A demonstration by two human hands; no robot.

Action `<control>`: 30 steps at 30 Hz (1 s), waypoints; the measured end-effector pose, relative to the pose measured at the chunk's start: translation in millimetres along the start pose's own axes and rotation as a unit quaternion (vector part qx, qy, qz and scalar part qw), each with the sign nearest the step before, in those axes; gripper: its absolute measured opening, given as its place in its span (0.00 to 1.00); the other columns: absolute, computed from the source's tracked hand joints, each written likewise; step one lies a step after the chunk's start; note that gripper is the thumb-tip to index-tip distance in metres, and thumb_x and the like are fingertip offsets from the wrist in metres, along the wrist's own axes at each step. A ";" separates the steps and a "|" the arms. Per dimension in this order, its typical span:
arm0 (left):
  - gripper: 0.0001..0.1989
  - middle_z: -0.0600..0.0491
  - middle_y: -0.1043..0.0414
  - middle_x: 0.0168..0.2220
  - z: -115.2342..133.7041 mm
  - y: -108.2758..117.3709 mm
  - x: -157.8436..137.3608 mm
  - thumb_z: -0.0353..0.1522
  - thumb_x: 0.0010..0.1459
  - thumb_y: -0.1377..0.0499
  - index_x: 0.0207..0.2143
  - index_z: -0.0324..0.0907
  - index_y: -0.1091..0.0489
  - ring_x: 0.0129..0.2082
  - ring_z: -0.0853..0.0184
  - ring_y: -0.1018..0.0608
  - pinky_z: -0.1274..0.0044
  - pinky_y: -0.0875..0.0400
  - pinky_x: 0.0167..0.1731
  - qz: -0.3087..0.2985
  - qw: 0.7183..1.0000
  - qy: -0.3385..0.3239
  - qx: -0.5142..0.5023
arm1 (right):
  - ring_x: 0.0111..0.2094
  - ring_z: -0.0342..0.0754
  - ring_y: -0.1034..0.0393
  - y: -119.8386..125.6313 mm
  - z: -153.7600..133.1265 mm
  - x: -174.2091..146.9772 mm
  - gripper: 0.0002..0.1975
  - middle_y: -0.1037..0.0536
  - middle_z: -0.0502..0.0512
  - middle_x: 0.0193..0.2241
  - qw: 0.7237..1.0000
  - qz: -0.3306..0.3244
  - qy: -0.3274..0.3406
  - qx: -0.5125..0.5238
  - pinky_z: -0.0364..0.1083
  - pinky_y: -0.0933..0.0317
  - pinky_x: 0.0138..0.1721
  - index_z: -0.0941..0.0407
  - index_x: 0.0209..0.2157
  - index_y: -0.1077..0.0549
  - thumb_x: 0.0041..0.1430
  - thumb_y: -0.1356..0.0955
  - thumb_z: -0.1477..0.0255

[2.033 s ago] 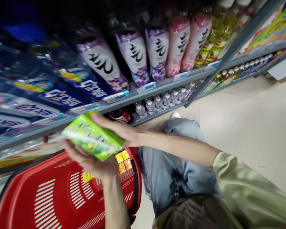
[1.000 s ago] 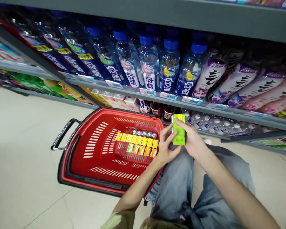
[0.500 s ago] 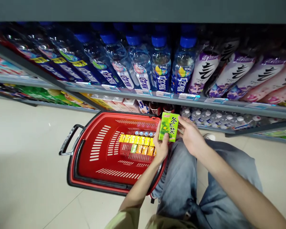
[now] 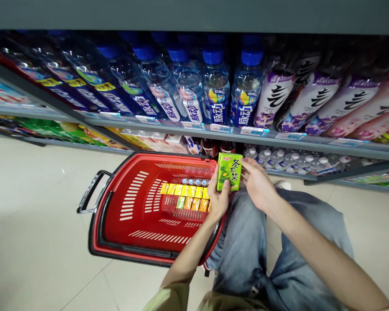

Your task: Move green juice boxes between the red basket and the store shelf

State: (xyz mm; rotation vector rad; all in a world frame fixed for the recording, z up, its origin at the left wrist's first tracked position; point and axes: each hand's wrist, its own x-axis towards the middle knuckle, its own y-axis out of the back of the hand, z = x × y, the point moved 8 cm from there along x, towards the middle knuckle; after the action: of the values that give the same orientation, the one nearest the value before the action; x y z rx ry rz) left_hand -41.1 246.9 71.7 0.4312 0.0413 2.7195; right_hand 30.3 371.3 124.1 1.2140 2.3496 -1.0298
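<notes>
1. Where the two hands meet above the knees, a green carton point(image 4: 229, 171) stands upright, long axis vertical, printed face toward the camera, over the basket's right rim and just in front of the lowest shelf.
2. The left hand point(image 4: 218, 199) grips the carton from below and from its left: thumb pressed on the lower front face, fingers curled behind the left edge. This hand carries the carton.
3. The right hand point(image 4: 257, 183) lies just right of the carton, fingers loosely spread, their tips at its right edge; whether they press it or only touch cannot be told. The carton thus lies to the left of these fingers and above the left palm.
4. The red basket point(image 4: 116, 233) sits on the floor, left of the knees, handle point(image 4: 91, 190) pointing away to the left. Small yellow and orange cartons point(image 4: 188, 196) lie in rows at its far right end, with blue-capped small bottles point(image 4: 194, 182) just behind them.
5. Jeans-clad knees point(image 4: 246, 242) lie beneath both forearms.
6. Blue-capped bottles point(image 4: 214, 90) and purple-labelled bottles point(image 4: 311, 101) fill the shelf point(image 4: 278, 142) above.
</notes>
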 end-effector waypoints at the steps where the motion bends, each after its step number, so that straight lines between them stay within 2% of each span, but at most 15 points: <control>1: 0.28 0.41 0.25 0.57 4.4 1.2 0.4 0.44 0.69 0.41 0.66 0.42 0.33 0.58 0.54 0.23 0.66 0.25 0.55 0.007 0.999 -0.028 0.021 | 0.41 0.50 0.24 -1.7 -0.4 -0.7 0.21 0.18 0.47 0.33 1.000 -0.004 0.004 -0.007 0.47 0.32 0.38 0.51 0.33 0.29 0.41 0.20 0.61; 3: 0.25 0.41 0.26 0.58 19.6 4.3 0.3 0.38 0.68 0.39 0.65 0.44 0.33 0.57 0.56 0.22 0.67 0.24 0.53 0.029 0.989 -0.122 0.074 | 0.43 0.49 0.25 -8.3 -2.3 -3.8 0.21 0.18 0.47 0.37 0.999 -0.025 0.020 -0.025 0.46 0.33 0.42 0.50 0.38 0.27 0.44 0.20 0.60; 6: 0.27 0.42 0.28 0.60 45.7 5.0 -5.3 0.29 0.64 0.36 0.64 0.49 0.33 0.57 0.56 0.23 0.63 0.23 0.53 0.047 0.948 -0.284 0.133 | 0.46 0.47 0.26 -19.7 -5.7 -10.5 0.24 0.18 0.47 0.42 0.995 -0.063 0.048 -0.054 0.45 0.34 0.45 0.50 0.44 0.25 0.46 0.21 0.59; 8: 0.29 0.43 0.29 0.61 55.9 4.9 -9.7 0.24 0.61 0.35 0.63 0.51 0.32 0.57 0.54 0.23 0.60 0.22 0.51 0.050 0.924 -0.350 0.147 | 0.44 0.46 0.27 -22.0 -6.0 -13.4 0.24 0.19 0.47 0.43 0.995 -0.066 0.048 -0.055 0.43 0.35 0.43 0.50 0.44 0.24 0.45 0.21 0.59; 10: 0.27 0.46 0.27 0.59 62.0 4.7 -15.2 0.23 0.60 0.35 0.60 0.52 0.29 0.58 0.55 0.23 0.59 0.21 0.51 0.052 0.902 -0.399 0.160 | 0.41 0.45 0.27 -19.4 -4.4 -13.7 0.23 0.19 0.47 0.41 0.998 -0.046 0.027 -0.033 0.43 0.36 0.39 0.50 0.42 0.22 0.43 0.20 0.60; 13: 0.18 0.49 0.23 0.55 62.4 1.0 -22.6 0.24 0.63 0.37 0.52 0.52 0.23 0.59 0.56 0.25 0.58 0.21 0.54 0.027 0.877 -0.447 0.176 | 0.36 0.45 0.28 -13.4 0.1 -11.0 0.23 0.19 0.48 0.36 1.000 -0.009 -0.016 0.013 0.43 0.36 0.35 0.53 0.37 0.22 0.37 0.19 0.64; 15: 0.15 0.49 0.22 0.53 59.0 -1.7 -23.7 0.25 0.64 0.37 0.50 0.50 0.22 0.60 0.56 0.26 0.58 0.22 0.55 0.002 0.870 -0.459 0.178 | 0.33 0.45 0.28 -11.0 2.6 -7.9 0.22 0.19 0.48 0.34 0.999 0.004 -0.030 0.028 0.43 0.37 0.33 0.54 0.35 0.22 0.35 0.19 0.66; 17: 0.17 0.48 0.22 0.53 56.8 -1.1 -20.5 0.23 0.63 0.37 0.50 0.49 0.22 0.60 0.55 0.26 0.59 0.21 0.53 -0.006 0.873 -0.456 0.172 | 0.33 0.44 0.29 -10.6 4.1 -4.6 0.21 0.19 0.47 0.33 0.999 0.002 -0.025 0.030 0.42 0.37 0.32 0.53 0.35 0.22 0.36 0.20 0.66; 19: 0.20 0.48 0.22 0.54 55.7 4.1 -11.1 0.21 0.61 0.36 0.50 0.51 0.22 0.57 0.56 0.23 0.60 0.20 0.50 -0.001 0.895 -0.421 0.150 | 0.34 0.45 0.28 -11.6 4.1 -2.1 0.19 0.20 0.45 0.33 1.000 -0.009 -0.008 0.020 0.42 0.36 0.33 0.52 0.36 0.22 0.41 0.21 0.63; 21: 0.18 0.47 0.22 0.55 51.4 14.9 4.4 0.24 0.61 0.35 0.50 0.52 0.21 0.53 0.56 0.20 0.62 0.18 0.47 0.014 0.935 -0.337 0.108 | 0.37 0.46 0.27 -13.9 0.8 -0.8 0.18 0.19 0.45 0.36 1.000 -0.022 0.021 -0.001 0.43 0.35 0.36 0.50 0.38 0.22 0.46 0.23 0.57; 23: 0.13 0.46 0.21 0.53 37.1 31.6 22.8 0.32 0.60 0.33 0.48 0.50 0.20 0.50 0.54 0.18 0.62 0.18 0.47 0.046 0.978 -0.196 0.046 | 0.41 0.48 0.26 -19.4 -5.2 0.0 0.21 0.19 0.47 0.41 0.997 -0.042 0.058 -0.042 0.44 0.34 0.38 0.50 0.41 0.22 0.48 0.25 0.53; 25: 0.20 0.46 0.20 0.52 14.9 45.6 37.1 0.39 0.54 0.28 0.50 0.49 0.20 0.52 0.50 0.19 0.61 0.20 0.52 0.061 0.997 -0.030 -0.032 | 0.42 0.49 0.26 -32.0 -8.1 0.9 0.22 0.19 0.50 0.41 0.986 -0.086 0.089 -0.110 0.45 0.34 0.39 0.51 0.41 0.22 0.49 0.25 0.52; 27: 0.28 0.47 0.23 0.57 0.5 50.5 45.4 0.42 0.51 0.26 0.55 0.52 0.22 0.58 0.48 0.23 0.61 0.24 0.57 0.036 0.983 0.092 -0.157 | 0.37 0.50 0.25 -49.3 -7.9 0.4 0.21 0.19 0.50 0.35 0.969 -0.136 0.138 -0.152 0.47 0.33 0.40 0.52 0.36 0.24 0.43 0.21 0.56; 29: 0.32 0.48 0.24 0.58 0.5 57.6 49.8 0.46 0.46 0.24 0.55 0.54 0.22 0.59 0.45 0.24 0.61 0.25 0.58 0.030 0.951 0.150 -0.269 | 0.33 0.52 0.25 -63.1 -2.8 -0.9 0.26 0.20 0.50 0.32 0.961 -0.151 0.190 -0.130 0.49 0.32 0.38 0.51 0.34 0.26 0.34 0.19 0.57; 30: 0.33 0.47 0.23 0.56 4.7 63.4 51.1 0.48 0.43 0.24 0.53 0.54 0.21 0.59 0.44 0.24 0.60 0.25 0.58 0.032 0.939 0.159 -0.303 | 0.33 0.55 0.23 -70.7 6.4 -1.3 0.28 0.20 0.51 0.30 0.963 -0.166 0.185 -0.105 0.51 0.31 0.38 0.51 0.34 0.27 0.31 0.18 0.56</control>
State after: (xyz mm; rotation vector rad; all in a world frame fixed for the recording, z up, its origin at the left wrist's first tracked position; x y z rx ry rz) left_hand -107.9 207.5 96.6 -0.1898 -0.7111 2.6502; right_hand -25.8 338.7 152.9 1.0241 2.9422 -0.6566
